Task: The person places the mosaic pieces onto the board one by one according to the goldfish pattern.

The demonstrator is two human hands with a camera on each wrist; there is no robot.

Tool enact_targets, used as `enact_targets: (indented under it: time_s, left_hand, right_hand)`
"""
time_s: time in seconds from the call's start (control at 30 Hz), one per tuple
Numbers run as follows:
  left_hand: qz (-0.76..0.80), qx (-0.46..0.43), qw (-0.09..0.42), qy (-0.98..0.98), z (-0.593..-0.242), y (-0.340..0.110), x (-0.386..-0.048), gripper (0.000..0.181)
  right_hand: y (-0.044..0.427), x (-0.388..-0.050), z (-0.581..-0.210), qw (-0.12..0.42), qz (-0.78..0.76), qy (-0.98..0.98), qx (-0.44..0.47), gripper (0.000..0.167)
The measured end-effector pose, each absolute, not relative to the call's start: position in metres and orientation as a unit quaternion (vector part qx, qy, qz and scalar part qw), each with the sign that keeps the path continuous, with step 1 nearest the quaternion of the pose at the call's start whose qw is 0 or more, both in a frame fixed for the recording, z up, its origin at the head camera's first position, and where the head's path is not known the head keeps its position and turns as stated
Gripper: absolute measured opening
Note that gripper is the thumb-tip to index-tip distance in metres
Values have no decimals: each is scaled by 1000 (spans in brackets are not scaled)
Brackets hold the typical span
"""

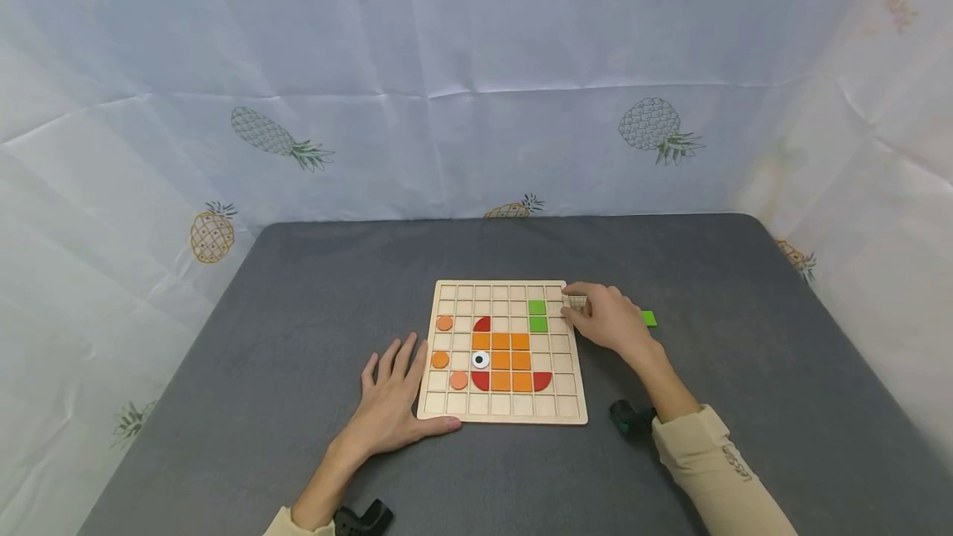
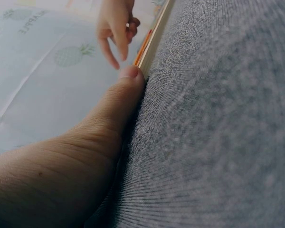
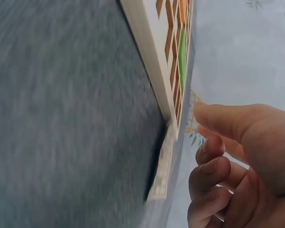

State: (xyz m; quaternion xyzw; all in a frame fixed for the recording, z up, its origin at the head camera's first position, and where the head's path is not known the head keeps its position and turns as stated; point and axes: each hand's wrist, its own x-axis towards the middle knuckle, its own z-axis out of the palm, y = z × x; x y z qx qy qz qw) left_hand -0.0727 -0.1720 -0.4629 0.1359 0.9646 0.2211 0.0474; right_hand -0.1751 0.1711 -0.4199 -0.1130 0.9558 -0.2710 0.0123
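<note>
A wooden grid board (image 1: 504, 409) lies on the dark table. On it, orange square tiles (image 1: 500, 361), red quarter-round tiles (image 1: 543, 381), a white-and-black eye disc (image 1: 480, 360), orange discs (image 1: 444, 323) and two green square tiles (image 1: 538, 315) are set. My left hand (image 1: 390, 404) lies spread at the board's left side, its thumb along the front edge by the near-left corner. Above the board's far right edge hovers my right hand (image 1: 606, 317), thumb and index finger apart, other fingers curled in the right wrist view. I see nothing between those fingertips.
A printed card (image 3: 160, 175) lies beside the board's right edge, partly hidden by the right hand in the head view. Past that hand, a green piece (image 1: 649, 318) shows on the table (image 1: 335, 288). A pineapple-print curtain (image 1: 447, 147) hangs behind.
</note>
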Motion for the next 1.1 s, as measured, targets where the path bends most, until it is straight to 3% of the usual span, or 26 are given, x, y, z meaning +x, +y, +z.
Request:
enact_targets:
  time_s: [0.6, 1.1]
  left_hand:
    - [225, 137, 44, 964, -464, -172, -73, 123]
    - [217, 138, 42, 965, -464, -172, -73, 124]
  right_hand:
    - [222, -169, -413, 18, -252, 963, -95, 45]
    - [262, -162, -419, 70, -243, 963, -91, 50]
